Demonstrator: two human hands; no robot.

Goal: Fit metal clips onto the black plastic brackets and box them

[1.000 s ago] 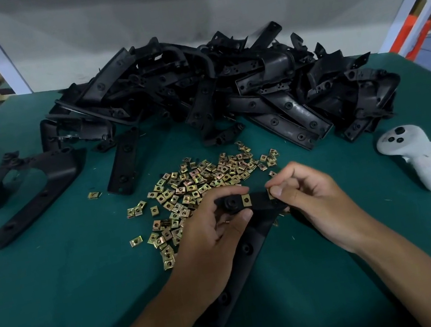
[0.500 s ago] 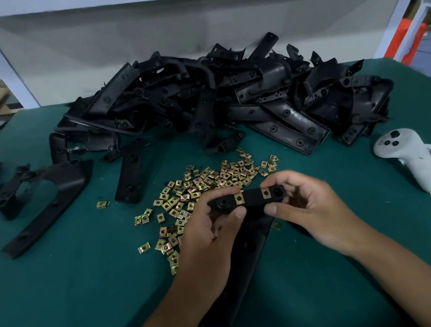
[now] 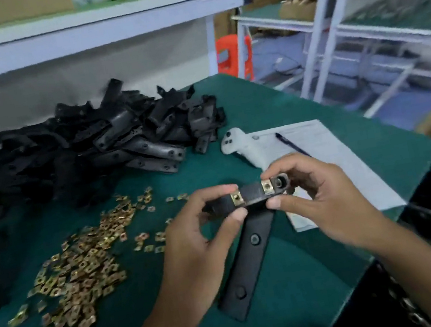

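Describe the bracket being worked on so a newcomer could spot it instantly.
Start at the green table, near its front edge, in front of the black pile. The bracket is gripped by the left hand and right hand. Unlike the others, it carries two brass clips on its top bar.

head: single view | we look forward and down from head height, angled right | close over the green table | no second view
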